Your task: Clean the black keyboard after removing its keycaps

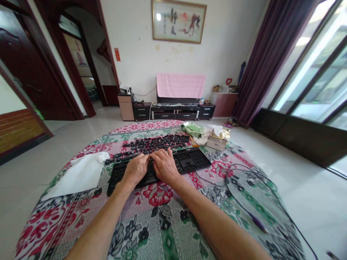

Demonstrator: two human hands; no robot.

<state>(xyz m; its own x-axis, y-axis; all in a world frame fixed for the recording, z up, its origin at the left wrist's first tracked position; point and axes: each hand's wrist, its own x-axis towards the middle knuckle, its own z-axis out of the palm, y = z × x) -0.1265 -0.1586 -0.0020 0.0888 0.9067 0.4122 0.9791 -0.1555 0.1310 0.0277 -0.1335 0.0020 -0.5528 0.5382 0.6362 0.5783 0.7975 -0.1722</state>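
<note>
A black keyboard (pixel 189 160) with its keycaps taken off lies slightly slanted on the table. Both hands rest over its middle, close together near the far edge. My left hand (pixel 137 168) is closed, its fingers curled in toward the other hand. My right hand (pixel 165 166) is closed too, fingers bent down over the keyboard. Whatever the fingertips pinch between them is too small or hidden to name. Just behind the keyboard, many loose black keycaps (pixel 158 143) are spread in a pile.
White paper (pixel 78 175) with a crumpled tissue (pixel 103 157) lies left. Behind right are a green wipes pack (pixel 193 129) and a small box (pixel 217 143). A black cable (pixel 238 202) with a purple-ended plug (pixel 258 224) loops across the flowered tablecloth (pixel 159 224).
</note>
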